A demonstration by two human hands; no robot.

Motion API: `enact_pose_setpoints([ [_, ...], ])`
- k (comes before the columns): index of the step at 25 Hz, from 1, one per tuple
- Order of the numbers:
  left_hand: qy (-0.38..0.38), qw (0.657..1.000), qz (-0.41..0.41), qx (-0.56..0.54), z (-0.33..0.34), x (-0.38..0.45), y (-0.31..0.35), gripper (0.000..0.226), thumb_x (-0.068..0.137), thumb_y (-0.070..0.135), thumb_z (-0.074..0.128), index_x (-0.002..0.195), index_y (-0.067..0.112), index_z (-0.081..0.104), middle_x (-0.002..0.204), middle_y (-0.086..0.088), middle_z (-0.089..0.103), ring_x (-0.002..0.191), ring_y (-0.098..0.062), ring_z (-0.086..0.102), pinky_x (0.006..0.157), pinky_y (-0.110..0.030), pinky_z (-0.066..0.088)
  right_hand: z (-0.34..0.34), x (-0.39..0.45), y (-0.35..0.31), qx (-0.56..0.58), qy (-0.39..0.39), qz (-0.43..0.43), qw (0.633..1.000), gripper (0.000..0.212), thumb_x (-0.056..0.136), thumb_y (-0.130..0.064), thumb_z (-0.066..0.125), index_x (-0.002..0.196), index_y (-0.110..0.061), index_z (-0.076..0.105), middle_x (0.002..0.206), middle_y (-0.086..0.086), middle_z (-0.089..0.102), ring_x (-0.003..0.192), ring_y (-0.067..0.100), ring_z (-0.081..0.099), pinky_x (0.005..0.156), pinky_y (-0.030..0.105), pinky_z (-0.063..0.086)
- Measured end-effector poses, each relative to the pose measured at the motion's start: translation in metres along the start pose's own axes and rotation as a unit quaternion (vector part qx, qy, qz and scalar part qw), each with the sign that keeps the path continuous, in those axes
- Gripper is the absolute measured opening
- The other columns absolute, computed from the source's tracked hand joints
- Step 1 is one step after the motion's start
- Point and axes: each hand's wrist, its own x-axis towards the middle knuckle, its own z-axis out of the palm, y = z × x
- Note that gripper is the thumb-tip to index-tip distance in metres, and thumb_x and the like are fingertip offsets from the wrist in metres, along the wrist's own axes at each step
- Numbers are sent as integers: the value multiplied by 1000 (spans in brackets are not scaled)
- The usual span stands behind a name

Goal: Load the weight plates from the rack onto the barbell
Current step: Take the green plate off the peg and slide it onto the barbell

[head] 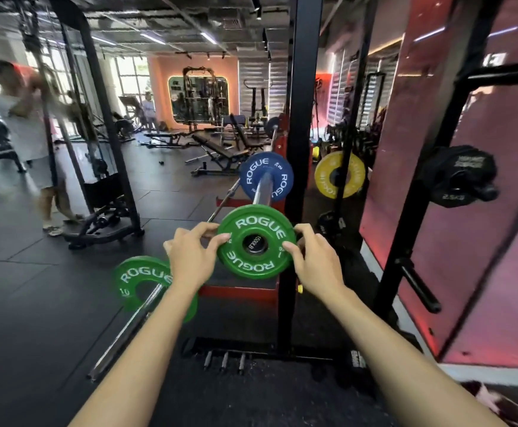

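Now both hands (190,257) (316,266) grip green plate (256,263) on barbell sleeve (263,188).

Take the black upright (297,155) of the rack as your landmark: just left of it the barbell sleeve (262,192) is already blocked by the green plate (256,241) at its near end, your left hand (190,257) and right hand (316,266) on its rim, with a blue plate (265,177) farther along. Left of the upright and lower, a second bar with another green plate (142,285) crosses under your left forearm, beyond it open black floor (35,288). Right of the upright, a bare peg (421,288), a black plate (458,177) and a yellow plate (339,175) crowd the gap before the red wall (467,257).
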Motion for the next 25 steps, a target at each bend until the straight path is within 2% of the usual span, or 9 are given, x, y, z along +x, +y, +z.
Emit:
enact_pose_setpoints([
  [5,-26,999,17,-19,6,12,-10,23,84,52,68,99,36,68,84,17,65,97,-19,53,81,-33,18,8,1,-3,-41,16,19,999,29,96,-44,52,117,-26,45,84,-10,54,82,17,52,63,35,39],
  [9,-48,998,10,-32,20,27,-14,24,87,52,65,103,34,66,86,16,65,98,-18,52,84,-33,19,18,20,1,-60,25,41,997,32,95,-46,50,120,-28,43,89,-3,62,85,21,56,68,40,47],
  [17,-51,998,19,-24,60,69,-25,28,87,54,63,104,33,66,80,19,60,96,-19,55,82,-34,21,43,65,26,-61,38,43,997,29,95,-43,53,117,-25,45,80,-4,61,77,22,58,62,41,47],
  [21,-55,998,20,-29,94,102,-40,28,87,56,62,101,33,65,86,15,66,97,-18,56,82,-34,21,62,103,48,-55,51,36,997,30,95,-42,54,118,-24,46,85,-4,63,80,24,61,62,37,45],
  [25,-58,997,-3,-48,134,137,-47,25,88,54,63,100,32,64,85,18,63,98,-16,56,85,-34,22,83,149,76,-41,51,43,997,28,95,-40,54,118,-24,47,96,-2,66,88,27,62,62,35,39],
])
